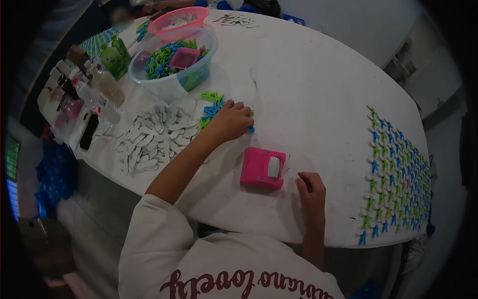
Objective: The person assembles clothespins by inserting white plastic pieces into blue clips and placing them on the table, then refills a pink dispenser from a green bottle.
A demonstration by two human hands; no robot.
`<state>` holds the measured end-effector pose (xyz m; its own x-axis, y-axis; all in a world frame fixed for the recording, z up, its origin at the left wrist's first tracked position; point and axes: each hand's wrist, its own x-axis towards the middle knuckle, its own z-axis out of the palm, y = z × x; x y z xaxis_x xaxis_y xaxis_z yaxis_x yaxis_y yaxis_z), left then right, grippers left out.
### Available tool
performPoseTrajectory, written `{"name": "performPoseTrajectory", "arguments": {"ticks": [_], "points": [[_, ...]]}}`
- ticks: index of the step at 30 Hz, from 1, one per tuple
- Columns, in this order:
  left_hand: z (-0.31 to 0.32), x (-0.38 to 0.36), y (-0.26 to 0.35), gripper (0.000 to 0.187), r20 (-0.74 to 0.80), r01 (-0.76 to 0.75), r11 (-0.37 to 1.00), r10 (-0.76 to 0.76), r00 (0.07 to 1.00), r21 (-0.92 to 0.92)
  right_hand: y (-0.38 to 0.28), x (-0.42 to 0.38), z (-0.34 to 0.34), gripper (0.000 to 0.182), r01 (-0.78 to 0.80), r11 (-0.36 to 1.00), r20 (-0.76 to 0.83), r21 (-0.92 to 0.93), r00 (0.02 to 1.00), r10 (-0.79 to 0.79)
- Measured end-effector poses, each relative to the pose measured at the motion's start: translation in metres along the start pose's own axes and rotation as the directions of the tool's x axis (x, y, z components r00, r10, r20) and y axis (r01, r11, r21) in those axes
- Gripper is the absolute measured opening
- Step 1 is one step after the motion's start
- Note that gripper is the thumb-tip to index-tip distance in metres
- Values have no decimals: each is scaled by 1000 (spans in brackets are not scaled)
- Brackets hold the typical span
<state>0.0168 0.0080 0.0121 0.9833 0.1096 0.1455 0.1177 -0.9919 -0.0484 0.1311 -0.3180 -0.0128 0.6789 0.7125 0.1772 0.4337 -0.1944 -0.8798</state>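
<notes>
My left hand [231, 121] reaches forward with bent fingers over a small pile of blue and green plastic clips [211, 108]. A blue clip end [250, 129] shows beside its fingers; what lies under them is hidden. Near the table's front edge, my right hand [312, 191] rests with curled fingers, and I cannot make out anything inside it. Between the hands stands a pink box [256, 167] with a whitish rounded piece [274, 168] set in its right side. Many flat whitish oval pieces [154, 137] lie heaped left of my left forearm.
A clear tub [167, 89] of clips stands at the back left, before a pink basin [191, 19]. Bottles [105, 82] and a dark phone [89, 131] line the left edge. Rows of clips with white pieces [396, 174] cover the right side. A thin pen-like tool [254, 78] lies mid-table.
</notes>
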Motion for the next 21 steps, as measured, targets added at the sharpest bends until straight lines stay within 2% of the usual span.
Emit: {"name": "performPoseTrajectory", "arguments": {"ticks": [1,2,3,4,5,6,7,8,9,11,12,13,14,15,16,17,18,20,21], "points": [[-8,-18,-1,23,-167,25,1000,-28,986,-16,-5,0,0,18,-35,999,1,-12,999,35],[-25,-37,0,23,-162,59,998,-61,985,-21,-9,1,3,18,-73,997,1,-21,997,73],[-48,-58,7,22,-370,151,984,-175,912,-94,-12,2,4,18,-70,997,34,-23,997,71],[-67,-81,14,21,-551,223,958,-286,784,-180,-13,3,4,28,-96,992,78,-86,992,103],[-83,-111,20,20,-635,312,927,-371,677,-209,-13,3,4,40,-119,981,118,-151,983,137],[-90,-149,26,19,-708,394,886,-440,552,-243,-14,4,5,40,-118,981,145,-157,979,141],[-76,-198,29,18,-785,473,826,-501,364,-308,-16,6,7,58,-22,968,198,-251,978,73],[-49,-245,45,12,-756,479,648,-652,-52,-592,-17,9,9,76,79,939,256,-336,967,10],[-48,-276,68,16,-674,534,455,-656,-341,-713,-17,14,10,76,80,938,278,-337,960,18],[-19,-353,109,26,-442,482,112,-615,-654,-869,-17,30,10,102,138,903,346,-406,938,13],[11,-389,132,28,-313,425,-16,-652,-691,-905,-19,38,11,102,150,898,372,-414,928,16],[52,-422,156,30,-174,358,-152,-662,-729,-921,-22,46,12,104,97,886,390,-454,915,99],[99,-455,178,31,-45,408,-293,-764,-644,-865,-23,52,14,106,48,868,410,-494,893,184],[143,-478,202,34,110,463,-414,-826,-553,-784,-21,56,14,106,73,862,450,-501,873,187],[171,-478,220,36,347,465,-562,-811,-470,-684,-19,62,13,107,112,878,502,-466,850,159],[200,-474,230,39,565,486,-669,-740,-365,-562,-19,66,16,108,141,893,541,-426,832,126],[258,-487,250,46,714,418,-708,-678,-175,-570,-21,68,22,108,151,891,548,-429,827,124],[266,-428,240,41,941,204,-928,-331,-75,-310,-24,65,33,109,254,854,546,-455,837,42],[256,-423,229,41,945,229,-925,-323,-59,-302,-27,62,40,109,231,850,524,-473,850,60]]}}
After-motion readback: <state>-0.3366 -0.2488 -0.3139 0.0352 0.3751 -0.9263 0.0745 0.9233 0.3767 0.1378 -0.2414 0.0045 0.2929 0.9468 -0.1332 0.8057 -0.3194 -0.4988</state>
